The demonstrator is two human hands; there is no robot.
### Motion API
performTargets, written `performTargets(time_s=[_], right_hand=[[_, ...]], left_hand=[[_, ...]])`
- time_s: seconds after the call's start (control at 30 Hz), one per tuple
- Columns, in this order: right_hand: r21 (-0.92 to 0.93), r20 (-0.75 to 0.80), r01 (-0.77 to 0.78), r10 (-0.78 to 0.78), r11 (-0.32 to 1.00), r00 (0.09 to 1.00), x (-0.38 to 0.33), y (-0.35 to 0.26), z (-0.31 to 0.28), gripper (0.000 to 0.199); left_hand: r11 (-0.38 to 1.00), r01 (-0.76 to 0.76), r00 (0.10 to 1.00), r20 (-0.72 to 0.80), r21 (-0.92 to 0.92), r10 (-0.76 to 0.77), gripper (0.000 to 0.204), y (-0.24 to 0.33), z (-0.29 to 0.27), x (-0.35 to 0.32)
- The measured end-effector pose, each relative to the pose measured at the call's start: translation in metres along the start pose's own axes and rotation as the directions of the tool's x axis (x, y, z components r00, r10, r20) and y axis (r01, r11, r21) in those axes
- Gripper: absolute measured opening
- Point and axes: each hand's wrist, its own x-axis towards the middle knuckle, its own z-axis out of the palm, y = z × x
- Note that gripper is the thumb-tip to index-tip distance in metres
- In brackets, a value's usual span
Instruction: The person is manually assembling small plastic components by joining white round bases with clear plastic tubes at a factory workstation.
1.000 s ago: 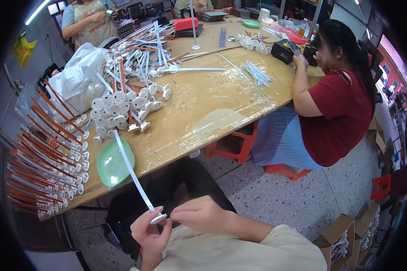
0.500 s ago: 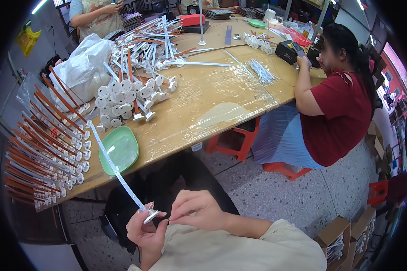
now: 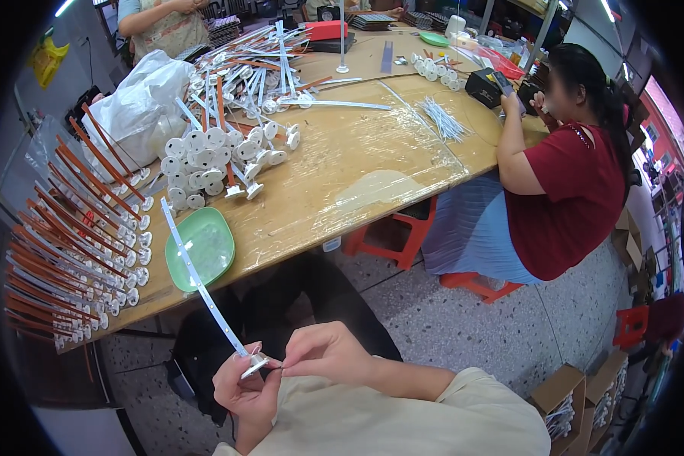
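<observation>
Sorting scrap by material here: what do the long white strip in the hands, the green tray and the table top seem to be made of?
White strip: likely thin rigid plastic or coated metal; flat, straight, matte, small holes. Green tray: plastic, smooth with a soft sheen. Table: wood or board under clear film, judging by glare and wrinkles.

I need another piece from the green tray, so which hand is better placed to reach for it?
Probably the right hand: it only pinches at the base of the long white strip, while the left hand carries the strip. The green tray lies ahead on the left, though.
</observation>
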Motion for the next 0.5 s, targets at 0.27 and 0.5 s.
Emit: performTargets(time_s=[0.27, 0.5], right_hand=[[-0.039, -0.047, -0.009, 0.007, 0.999, 0.999, 0.0030, 0.0028, 0.0010, 0.013], [-0.038, -0.055, 0.004, -0.006, 0.999, 0.998, 0.0035, 0.0041, -0.0017, 0.013]], left_hand=[[0.994, 0.052, 0.997, -0.059, 0.093, -0.047, 0.061, -0.0005, 0.0000, -0.0004], [0.996, 0.064, 0.996, -0.065, 0.062, -0.060, 0.059, -0.0034, 0.0018, 0.0025]])
